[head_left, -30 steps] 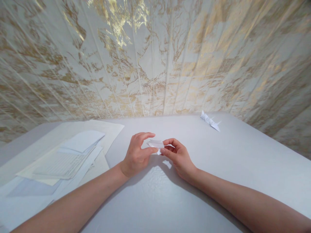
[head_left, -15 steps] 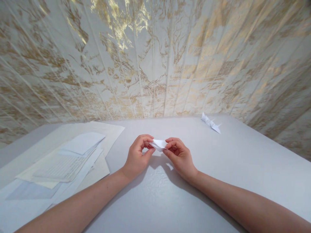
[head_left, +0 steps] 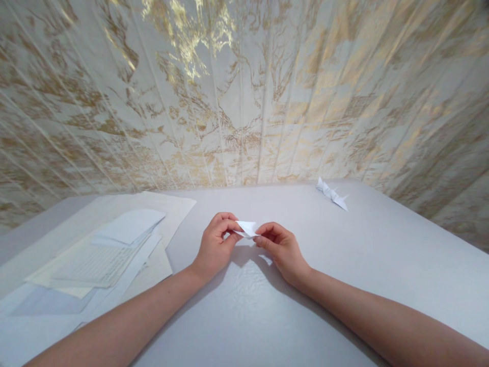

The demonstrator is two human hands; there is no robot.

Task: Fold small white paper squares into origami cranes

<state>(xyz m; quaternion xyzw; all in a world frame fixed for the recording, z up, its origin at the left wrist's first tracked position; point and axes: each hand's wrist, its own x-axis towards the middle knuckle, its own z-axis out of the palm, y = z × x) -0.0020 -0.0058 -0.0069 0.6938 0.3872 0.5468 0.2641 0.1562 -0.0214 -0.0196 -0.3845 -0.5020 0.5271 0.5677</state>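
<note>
A small piece of folded white paper (head_left: 247, 228) is held just above the table, between both hands. My left hand (head_left: 217, 243) pinches its left end, thumb below and fingers above. With thumb and forefinger closed, my right hand (head_left: 281, 248) grips the lower right point of the paper. The fingertips hide both ends. Shadows of the hands and paper fall on the tabletop under them.
Several folded white paper figures (head_left: 331, 193) stand in a row at the table's far right. On the left lies a spread of papers, with lined sheets (head_left: 97, 262) and folded white sheets (head_left: 130, 224) on top. A gold-patterned curtain (head_left: 244, 102) hangs behind the white table (head_left: 244, 316).
My right fingers have moved slightly down and left to the lower right point of the folded paper. The paper has tilted and its upper right part now shows free.
</note>
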